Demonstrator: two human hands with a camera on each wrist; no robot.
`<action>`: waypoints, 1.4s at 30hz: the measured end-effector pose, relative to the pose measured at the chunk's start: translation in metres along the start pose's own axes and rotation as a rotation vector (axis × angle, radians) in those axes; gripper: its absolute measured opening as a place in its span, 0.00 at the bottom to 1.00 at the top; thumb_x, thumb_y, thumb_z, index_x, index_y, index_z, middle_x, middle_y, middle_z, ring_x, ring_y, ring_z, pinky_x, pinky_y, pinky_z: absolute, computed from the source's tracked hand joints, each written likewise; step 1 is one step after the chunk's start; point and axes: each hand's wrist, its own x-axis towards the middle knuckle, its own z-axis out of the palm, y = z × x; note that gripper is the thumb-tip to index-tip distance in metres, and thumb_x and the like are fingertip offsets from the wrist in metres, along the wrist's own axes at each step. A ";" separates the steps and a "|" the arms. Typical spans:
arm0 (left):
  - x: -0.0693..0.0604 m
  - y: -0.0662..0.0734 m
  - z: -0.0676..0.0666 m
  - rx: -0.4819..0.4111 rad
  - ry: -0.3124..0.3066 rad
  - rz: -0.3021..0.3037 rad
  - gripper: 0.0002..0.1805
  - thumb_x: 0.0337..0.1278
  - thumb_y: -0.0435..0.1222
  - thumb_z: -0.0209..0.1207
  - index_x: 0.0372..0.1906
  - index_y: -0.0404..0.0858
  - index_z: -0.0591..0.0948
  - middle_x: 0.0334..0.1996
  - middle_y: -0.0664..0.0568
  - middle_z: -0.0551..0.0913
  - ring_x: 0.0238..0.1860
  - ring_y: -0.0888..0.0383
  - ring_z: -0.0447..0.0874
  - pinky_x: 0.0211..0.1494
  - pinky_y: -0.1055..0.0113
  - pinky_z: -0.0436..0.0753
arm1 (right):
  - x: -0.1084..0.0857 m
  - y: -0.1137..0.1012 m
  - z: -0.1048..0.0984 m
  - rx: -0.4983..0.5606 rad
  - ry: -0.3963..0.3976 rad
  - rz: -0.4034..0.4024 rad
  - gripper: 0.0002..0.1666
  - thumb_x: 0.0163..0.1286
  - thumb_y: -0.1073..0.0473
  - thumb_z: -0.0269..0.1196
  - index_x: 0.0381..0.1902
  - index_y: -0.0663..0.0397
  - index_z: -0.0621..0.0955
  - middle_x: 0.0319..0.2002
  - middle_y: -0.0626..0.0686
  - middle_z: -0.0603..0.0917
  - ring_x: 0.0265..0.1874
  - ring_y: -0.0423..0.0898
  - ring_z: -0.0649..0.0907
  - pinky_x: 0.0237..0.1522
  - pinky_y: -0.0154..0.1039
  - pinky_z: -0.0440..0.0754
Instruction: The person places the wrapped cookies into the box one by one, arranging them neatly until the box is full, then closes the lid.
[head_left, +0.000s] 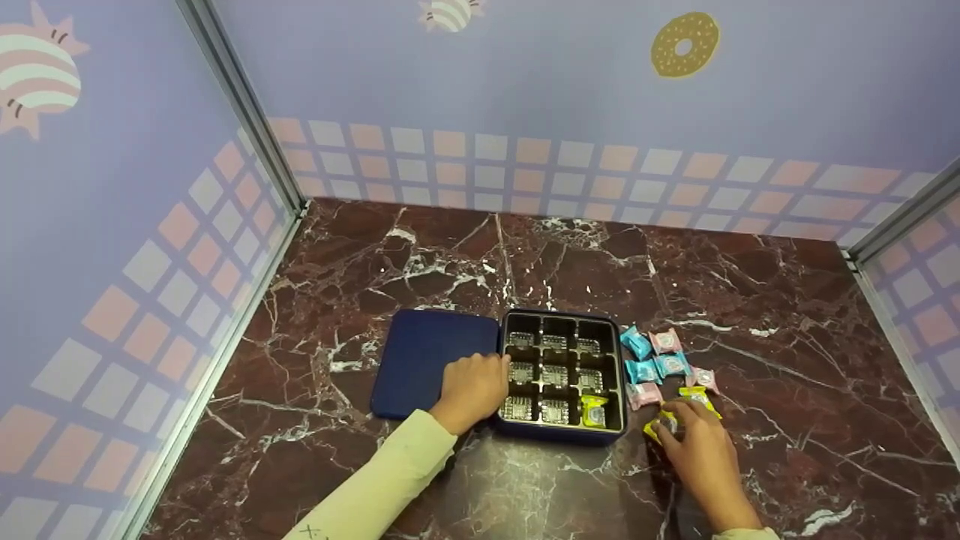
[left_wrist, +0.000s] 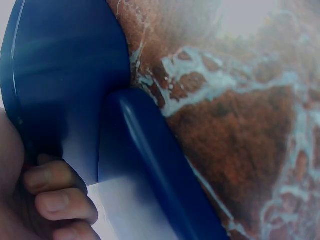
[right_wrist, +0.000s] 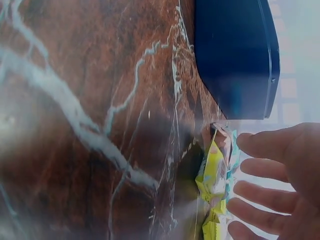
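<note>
A dark blue tin box (head_left: 561, 433) lies open, its black tray divided into square compartments. One yellow-wrapped candy (head_left: 595, 412) sits in the front right compartment. At the box's left rim, my left hand (head_left: 474, 386) holds on with curled fingers; the left wrist view shows its fingertips against the blue wall (left_wrist: 65, 100). My right hand (head_left: 701, 450) reaches over a yellow-wrapped candy (head_left: 663, 426), with another yellow candy (head_left: 697, 399) just beyond. In the right wrist view the fingers (right_wrist: 265, 195) are spread and fairly straight beside the yellow wrappers (right_wrist: 214, 172), with no candy between them.
Left of the box lies its flat blue lid (head_left: 431, 360). Blue candies (head_left: 643, 370) and pink candies (head_left: 665, 341) lie in a loose group against the box's right side. Patterned panels (head_left: 525, 161) wall in the marble table (head_left: 787, 390) at the back and sides.
</note>
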 end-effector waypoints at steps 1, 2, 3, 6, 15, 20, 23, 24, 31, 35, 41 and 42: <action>0.000 0.000 0.000 0.001 -0.004 -0.002 0.28 0.73 0.48 0.43 0.16 0.40 0.77 0.18 0.44 0.83 0.18 0.44 0.81 0.18 0.53 0.74 | 0.000 0.001 0.000 -0.001 -0.005 0.003 0.18 0.53 0.60 0.73 0.43 0.57 0.83 0.47 0.58 0.84 0.49 0.62 0.81 0.43 0.60 0.76; 0.000 0.000 0.000 0.000 -0.008 -0.003 0.28 0.73 0.48 0.43 0.16 0.40 0.77 0.18 0.44 0.83 0.18 0.44 0.81 0.18 0.53 0.73 | 0.000 0.002 0.000 -0.002 -0.014 0.006 0.20 0.52 0.60 0.73 0.44 0.57 0.83 0.48 0.59 0.83 0.50 0.63 0.81 0.44 0.60 0.76; 0.000 0.000 0.000 0.000 -0.012 -0.004 0.28 0.73 0.48 0.43 0.16 0.40 0.77 0.18 0.44 0.83 0.18 0.44 0.81 0.18 0.53 0.73 | 0.000 0.003 0.000 -0.004 -0.028 0.008 0.22 0.52 0.60 0.73 0.46 0.58 0.82 0.49 0.61 0.82 0.51 0.64 0.80 0.45 0.61 0.76; 0.000 0.000 0.001 0.001 -0.024 -0.006 0.29 0.73 0.48 0.43 0.16 0.40 0.77 0.18 0.45 0.83 0.18 0.45 0.80 0.17 0.53 0.73 | 0.000 0.005 0.000 -0.012 -0.086 0.018 0.29 0.51 0.59 0.74 0.51 0.59 0.80 0.53 0.64 0.81 0.54 0.66 0.78 0.49 0.62 0.75; -0.001 -0.001 0.000 -0.008 -0.006 0.006 0.29 0.73 0.47 0.43 0.14 0.41 0.75 0.16 0.45 0.82 0.17 0.45 0.80 0.16 0.53 0.72 | -0.001 0.008 -0.001 -0.024 -0.175 0.022 0.38 0.49 0.59 0.75 0.58 0.59 0.76 0.54 0.68 0.79 0.55 0.68 0.77 0.51 0.64 0.74; -0.001 -0.001 0.001 -0.006 -0.004 0.006 0.29 0.73 0.47 0.43 0.14 0.41 0.76 0.16 0.44 0.81 0.17 0.45 0.79 0.16 0.53 0.72 | -0.002 0.010 -0.001 -0.021 -0.183 0.026 0.38 0.48 0.61 0.74 0.59 0.58 0.75 0.53 0.70 0.79 0.53 0.68 0.77 0.49 0.64 0.75; -0.001 -0.001 0.000 -0.007 -0.005 0.002 0.28 0.73 0.47 0.43 0.15 0.40 0.77 0.17 0.44 0.82 0.18 0.44 0.80 0.17 0.53 0.73 | -0.002 0.011 -0.001 -0.022 -0.194 0.041 0.38 0.48 0.61 0.74 0.59 0.57 0.75 0.53 0.70 0.79 0.52 0.68 0.77 0.49 0.65 0.75; 0.000 -0.001 0.000 -0.009 -0.006 0.001 0.28 0.72 0.47 0.43 0.16 0.40 0.77 0.17 0.44 0.82 0.18 0.44 0.80 0.18 0.52 0.73 | -0.002 0.011 -0.001 -0.022 -0.198 0.045 0.38 0.48 0.61 0.74 0.59 0.57 0.75 0.53 0.70 0.79 0.52 0.68 0.77 0.49 0.65 0.75; 0.000 0.000 -0.002 -0.014 -0.022 -0.006 0.28 0.73 0.47 0.43 0.17 0.39 0.77 0.19 0.44 0.83 0.19 0.44 0.81 0.18 0.53 0.73 | -0.002 0.012 0.001 -0.021 -0.192 0.035 0.37 0.48 0.62 0.74 0.58 0.58 0.76 0.55 0.69 0.79 0.54 0.67 0.77 0.51 0.64 0.74; 0.000 0.000 -0.002 -0.005 -0.009 -0.004 0.28 0.72 0.47 0.43 0.17 0.39 0.78 0.19 0.44 0.83 0.19 0.44 0.81 0.19 0.52 0.74 | -0.002 0.011 0.001 -0.021 -0.188 0.033 0.36 0.48 0.62 0.73 0.58 0.57 0.76 0.55 0.68 0.79 0.54 0.68 0.77 0.50 0.64 0.74; 0.000 0.000 -0.002 -0.008 -0.016 -0.006 0.28 0.73 0.47 0.43 0.18 0.39 0.79 0.19 0.43 0.84 0.19 0.44 0.81 0.19 0.52 0.74 | -0.001 0.010 0.001 -0.008 -0.179 0.031 0.34 0.50 0.63 0.72 0.57 0.57 0.76 0.53 0.69 0.79 0.53 0.69 0.77 0.50 0.65 0.74; 0.000 0.000 -0.002 -0.009 -0.017 -0.006 0.28 0.73 0.48 0.43 0.18 0.39 0.78 0.19 0.44 0.84 0.19 0.44 0.81 0.19 0.52 0.74 | -0.001 0.010 0.000 -0.005 -0.177 0.030 0.34 0.50 0.63 0.72 0.57 0.57 0.76 0.53 0.70 0.79 0.53 0.69 0.77 0.50 0.64 0.74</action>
